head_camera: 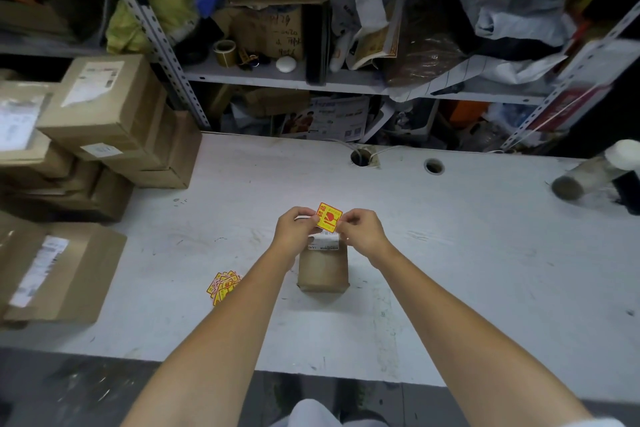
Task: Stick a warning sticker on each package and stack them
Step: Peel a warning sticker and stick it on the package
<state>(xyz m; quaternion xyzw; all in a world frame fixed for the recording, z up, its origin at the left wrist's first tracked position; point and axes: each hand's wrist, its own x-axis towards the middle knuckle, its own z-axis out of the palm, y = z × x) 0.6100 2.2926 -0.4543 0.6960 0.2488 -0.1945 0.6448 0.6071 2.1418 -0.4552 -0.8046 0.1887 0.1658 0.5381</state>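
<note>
A yellow and red warning sticker (pixel 329 217) is held up between both hands above the table. My left hand (pixel 294 230) pinches its left edge and my right hand (pixel 363 231) pinches its right edge. Just below the hands a small brown cardboard package (pixel 323 269) lies on the white table (pixel 467 253), with a white shipping label (pixel 323 242) at its far end. A loose pile of several more yellow stickers (pixel 223 286) lies on the table left of the package.
Stacked brown packages (pixel 107 121) fill the table's left side, and a larger box (pixel 59 274) sits at the near left. A cluttered metal shelf (pixel 277 74) stands behind the table. A roll (pixel 588 173) lies at the far right.
</note>
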